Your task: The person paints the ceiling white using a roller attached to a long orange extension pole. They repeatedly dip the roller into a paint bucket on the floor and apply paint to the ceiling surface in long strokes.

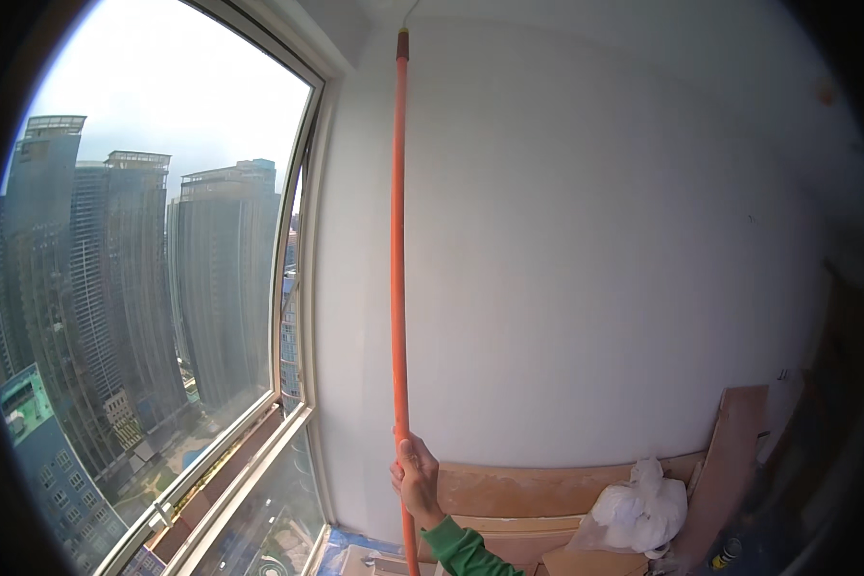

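My right hand (418, 480), in a green sleeve (466, 549), is closed around a long orange pole (399, 259). The pole stands nearly upright and reaches from the lower edge up toward the ceiling. At its top is a dark reddish-brown collar (402, 44), from which a thin bent metal rod (411, 13) runs on past the upper edge. What that rod carries is out of the picture. My left hand does not show.
A large window (163, 288) with a pale frame lies left, towers beyond it. Behind the pole rises a pale wall (586, 250). Low on the right are brown boards (509, 492), a knotted white plastic bag (638, 509), a leaning panel (734, 432) and blue sheeting (341, 552).
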Tool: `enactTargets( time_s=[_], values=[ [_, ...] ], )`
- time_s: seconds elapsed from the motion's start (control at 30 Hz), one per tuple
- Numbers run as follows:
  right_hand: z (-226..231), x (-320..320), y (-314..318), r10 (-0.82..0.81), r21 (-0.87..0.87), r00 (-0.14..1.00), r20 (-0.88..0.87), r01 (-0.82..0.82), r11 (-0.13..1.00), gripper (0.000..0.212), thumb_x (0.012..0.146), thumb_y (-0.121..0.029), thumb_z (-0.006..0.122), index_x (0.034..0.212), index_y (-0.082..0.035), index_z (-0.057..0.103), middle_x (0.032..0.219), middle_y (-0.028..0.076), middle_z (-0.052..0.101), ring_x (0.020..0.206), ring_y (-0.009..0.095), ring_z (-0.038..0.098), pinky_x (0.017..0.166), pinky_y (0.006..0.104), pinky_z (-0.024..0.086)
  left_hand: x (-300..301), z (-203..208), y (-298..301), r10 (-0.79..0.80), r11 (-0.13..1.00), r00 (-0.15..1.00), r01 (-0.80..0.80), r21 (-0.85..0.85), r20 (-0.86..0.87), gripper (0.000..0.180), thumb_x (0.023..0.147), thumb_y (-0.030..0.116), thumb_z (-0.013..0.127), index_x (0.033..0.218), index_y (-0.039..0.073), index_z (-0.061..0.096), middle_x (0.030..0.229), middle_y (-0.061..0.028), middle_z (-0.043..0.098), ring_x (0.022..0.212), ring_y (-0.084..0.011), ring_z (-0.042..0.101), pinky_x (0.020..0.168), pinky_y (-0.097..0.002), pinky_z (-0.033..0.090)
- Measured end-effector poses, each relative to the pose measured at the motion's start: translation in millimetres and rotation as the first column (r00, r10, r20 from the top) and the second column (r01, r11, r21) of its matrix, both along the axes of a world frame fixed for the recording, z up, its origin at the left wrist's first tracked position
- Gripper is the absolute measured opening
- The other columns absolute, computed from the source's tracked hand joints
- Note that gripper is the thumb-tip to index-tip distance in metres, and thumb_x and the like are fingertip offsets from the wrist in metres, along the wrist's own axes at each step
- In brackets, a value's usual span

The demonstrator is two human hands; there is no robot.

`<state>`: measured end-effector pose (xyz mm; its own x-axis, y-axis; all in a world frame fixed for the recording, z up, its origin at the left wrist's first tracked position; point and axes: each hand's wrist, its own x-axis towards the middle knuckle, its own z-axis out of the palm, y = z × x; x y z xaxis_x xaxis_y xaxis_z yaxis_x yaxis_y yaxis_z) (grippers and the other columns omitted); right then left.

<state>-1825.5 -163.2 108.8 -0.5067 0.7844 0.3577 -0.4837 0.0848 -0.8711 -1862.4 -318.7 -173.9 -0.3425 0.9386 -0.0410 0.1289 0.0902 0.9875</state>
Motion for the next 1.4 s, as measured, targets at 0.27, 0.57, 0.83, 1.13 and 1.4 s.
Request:
enactTargets(
  time_s=[0.27,0.57,0.83,1.13,1.4],
  values=[
    [74,-109,-50,0.019,-0.016,1.000,-0.016,-0.019,1.000,0.049,0.103,-0.049,0.045,0.132,-0.010,0.052,0.059,-0.006,0.033,0.041,0.003,0.027,0.037,0.0216,0.023,-82,-67,-65,-0.073,0.990,0.997,0.075,-0.121,0.024,0.039,0.089,0.035,0.070,0.102,-0.001,0.072,0.080,-0.0092,0.071,0.081,-0.0178,0.066,0.073,-0.0351,0.051],
    [113,-153,-67,-0.039,-0.007,0.999,-0.013,0.039,0.999,0.047,0.102,-0.050,0.045,0.126,-0.011,0.054,0.057,-0.006,0.032,0.040,0.003,0.026,0.036,0.0212,0.022,-107,-38,-73,0.076,0.997,0.963,-0.072,-0.025,0.257,0.026,0.083,0.024,0.070,0.089,-0.001,0.071,0.077,-0.0108,0.069,0.074,-0.0211,0.065,0.070,-0.0359,0.052],
    [120,-165,-70,-0.013,-0.021,1.000,-0.011,0.012,1.000,0.050,0.101,-0.052,0.046,0.125,-0.009,0.053,0.057,-0.007,0.031,0.040,0.003,0.026,0.036,0.0215,0.022,-124,111,-61,0.095,0.965,0.922,-0.177,0.192,0.376,0.014,0.084,0.013,0.063,0.084,-0.001,0.064,0.061,-0.0040,0.058,0.052,-0.0119,0.054,0.048,-0.0268,0.041],
    [155,-173,-57,0.006,0.011,0.999,-0.033,-0.005,1.000,0.052,0.100,-0.054,0.046,0.125,-0.008,0.050,0.058,-0.007,0.031,0.041,0.003,0.026,0.036,0.0214,0.023,-121,163,-53,0.184,0.935,0.922,-0.271,0.227,0.341,0.011,0.079,0.008,0.065,0.084,-0.002,0.064,0.066,-0.0024,0.058,0.058,-0.0106,0.055,0.054,-0.0267,0.043],
    [185,-181,-76,0.045,0.031,0.997,-0.067,-0.043,0.999,0.052,0.101,-0.053,0.047,0.125,-0.008,0.050,0.060,-0.005,0.032,0.042,0.004,0.027,0.037,0.0220,0.024,-117,207,-75,0.306,0.859,0.913,-0.387,0.336,0.270,0.007,0.075,0.007,0.061,0.073,-0.001,0.061,0.060,0.0006,0.050,0.055,-0.0091,0.047,0.051,-0.0268,0.037]
  ],
)
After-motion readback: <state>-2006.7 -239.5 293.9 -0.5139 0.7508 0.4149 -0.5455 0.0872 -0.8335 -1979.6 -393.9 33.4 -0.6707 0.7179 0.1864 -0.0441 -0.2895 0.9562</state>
